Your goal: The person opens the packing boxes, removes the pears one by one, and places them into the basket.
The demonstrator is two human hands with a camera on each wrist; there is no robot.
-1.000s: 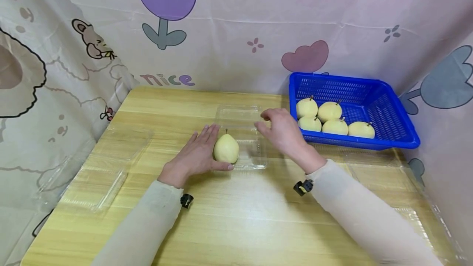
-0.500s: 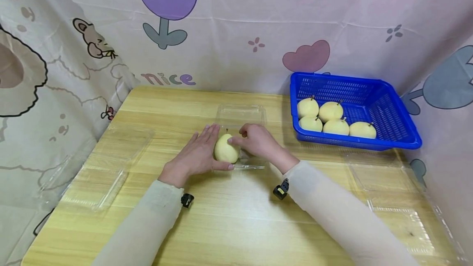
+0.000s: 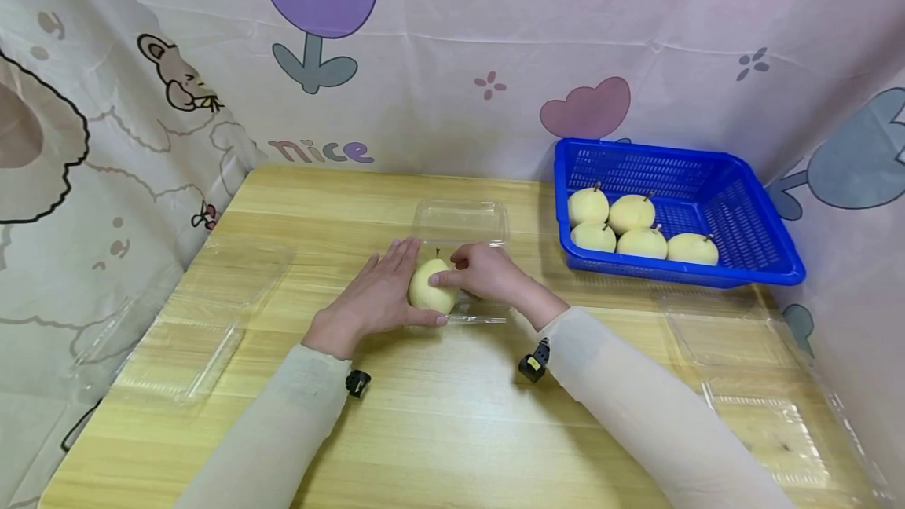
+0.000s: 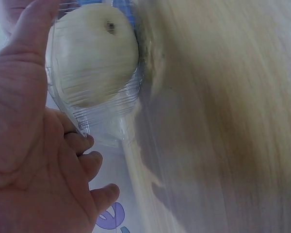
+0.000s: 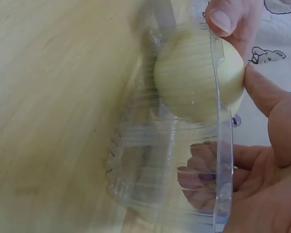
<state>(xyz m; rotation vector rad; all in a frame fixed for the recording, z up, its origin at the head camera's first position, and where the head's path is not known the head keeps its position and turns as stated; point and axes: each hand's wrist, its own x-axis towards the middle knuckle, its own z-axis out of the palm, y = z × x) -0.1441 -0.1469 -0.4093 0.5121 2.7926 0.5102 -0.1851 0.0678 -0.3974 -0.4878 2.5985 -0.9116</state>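
Note:
A pale yellow pear [image 3: 429,294] sits in the left half of a clear hinged plastic container [image 3: 481,319], its stem up. My left hand [image 3: 371,297] rests along the container's left side, with fingers extended and the thumb at the front edge. In the left wrist view, the pear's underside [image 4: 94,58] shows through the ribbed clear wall. My right hand [image 3: 491,277] holds the pear's right side, thumb on its front and forefinger near its back. The right wrist view shows the thumb [image 5: 262,90] against the pear and the other fingers curled beyond the clear wall. The forefinger's contact is hidden.
A blue plastic basket [image 3: 707,265] holding several pears [image 3: 642,243] stands at the back right. More clear containers lie at the left [image 3: 184,336] and right [image 3: 771,430] of the wooden table [image 3: 452,430]. A patterned curtain [image 3: 438,85] closes off the back and sides.
My right hand has come in from the right, beside the basket, onto the pear. The pear has shifted slightly. My left hand has stayed in place.

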